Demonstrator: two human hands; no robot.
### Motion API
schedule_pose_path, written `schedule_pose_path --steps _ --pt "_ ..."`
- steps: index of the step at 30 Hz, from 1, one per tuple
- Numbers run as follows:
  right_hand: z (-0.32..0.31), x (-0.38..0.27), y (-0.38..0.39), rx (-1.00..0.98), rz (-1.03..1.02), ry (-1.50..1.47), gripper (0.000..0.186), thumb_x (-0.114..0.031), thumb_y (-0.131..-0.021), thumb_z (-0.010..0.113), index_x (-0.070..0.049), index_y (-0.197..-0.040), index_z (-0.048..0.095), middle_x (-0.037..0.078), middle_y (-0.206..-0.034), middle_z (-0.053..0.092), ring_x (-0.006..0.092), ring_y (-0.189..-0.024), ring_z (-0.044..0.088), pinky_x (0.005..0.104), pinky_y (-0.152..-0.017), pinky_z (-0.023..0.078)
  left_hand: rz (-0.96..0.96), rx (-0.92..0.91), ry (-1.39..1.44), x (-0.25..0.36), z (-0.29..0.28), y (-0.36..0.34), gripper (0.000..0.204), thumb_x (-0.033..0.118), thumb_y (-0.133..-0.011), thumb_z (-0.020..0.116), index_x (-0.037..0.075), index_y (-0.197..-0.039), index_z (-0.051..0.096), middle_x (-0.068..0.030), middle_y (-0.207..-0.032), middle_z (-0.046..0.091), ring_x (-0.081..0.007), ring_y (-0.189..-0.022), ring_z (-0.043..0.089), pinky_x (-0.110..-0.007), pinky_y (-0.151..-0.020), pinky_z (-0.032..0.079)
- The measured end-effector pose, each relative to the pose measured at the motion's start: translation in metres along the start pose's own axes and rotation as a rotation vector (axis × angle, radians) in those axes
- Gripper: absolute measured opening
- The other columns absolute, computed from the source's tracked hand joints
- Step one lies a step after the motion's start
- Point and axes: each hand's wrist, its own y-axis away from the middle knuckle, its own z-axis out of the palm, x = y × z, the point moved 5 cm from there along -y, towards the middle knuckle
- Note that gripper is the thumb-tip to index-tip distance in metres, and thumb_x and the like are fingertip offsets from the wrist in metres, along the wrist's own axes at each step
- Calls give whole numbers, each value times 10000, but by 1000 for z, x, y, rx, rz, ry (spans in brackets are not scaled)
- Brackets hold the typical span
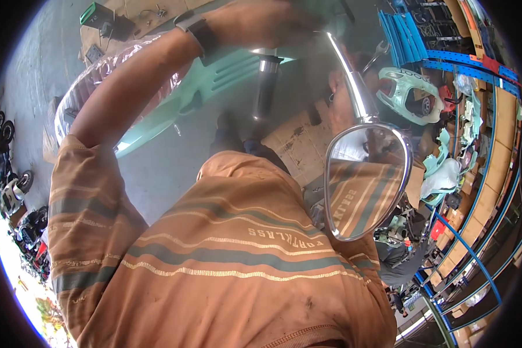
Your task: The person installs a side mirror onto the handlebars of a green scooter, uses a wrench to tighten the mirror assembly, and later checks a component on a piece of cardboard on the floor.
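Bent across the upper left, my left arm wears a dark band at the wrist. My left hand (258, 23) is over the mint-green bodywork near the upper end of the mirror's chrome stem (345, 69); blur and haze smear its fingers. The rounded chrome mirror (368, 180) hangs at the right, reflecting my striped brown shirt. My right hand (337, 87) is partly hidden behind the stem, a ring showing on one finger. From beside it sticks out a metal wrench (380, 49), seemingly in its grip. Between the hands is a black handlebar grip (265, 87) with chrome ends.
Mint-green bodywork (206, 81), partly wrapped in clear plastic, spans the upper left. Cardboard (298, 145) lies on the grey floor. Blue racks (470, 69) with boxes and a mint-green front fairing (409, 95) stand at the right. Motorbikes (8, 180) line the far left.
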Motion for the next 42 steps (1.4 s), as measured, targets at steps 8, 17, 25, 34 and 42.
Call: schedule_pose_path --steps 8,17,25,34,42 --pt "35 -77 -2 -233 -546 380 372 -199 -831 737 -16 -1130 612 111 -1064 667 179 -911 632 285 -777 497 -357 512 -64 5 5 39 717 232 -858 641 154 -1478 289 -253 -1540 90 -468 -1418 9 -597 -1115 68" --pt "50 -73 -23 -462 -560 371 380 -176 -860 696 22 -1153 556 116 -1033 691 167 -916 669 277 -766 548 -678 818 393 27 66 51 1023 208 -718 788 15 -1481 134 -281 -1501 178 -398 -1415 156 -469 -1118 268" --pt "69 -59 4 7 -511 147 439 19 -728 786 97 -1088 547 198 -1063 646 215 -893 655 290 -757 560 -743 914 406 22 81 48 1059 152 -626 758 -18 -1472 143 -279 -1476 139 -404 -1365 281 -437 -1078 365" --pt "51 -64 -24 -483 -465 178 498 -94 -794 758 65 -1200 518 176 -1118 641 192 -951 640 279 -799 538 -740 948 366 21 80 50 968 185 -590 765 75 -1442 318 -257 -1467 190 -415 -1307 352 -450 -1022 403" --pt "68 -58 3 57 -539 222 393 9 -736 783 130 -1038 564 216 -1007 657 225 -787 667 282 -688 564 -797 949 368 22 80 52 942 191 -594 768 81 -1427 342 -261 -1455 222 -412 -1314 348 -444 -1009 425"
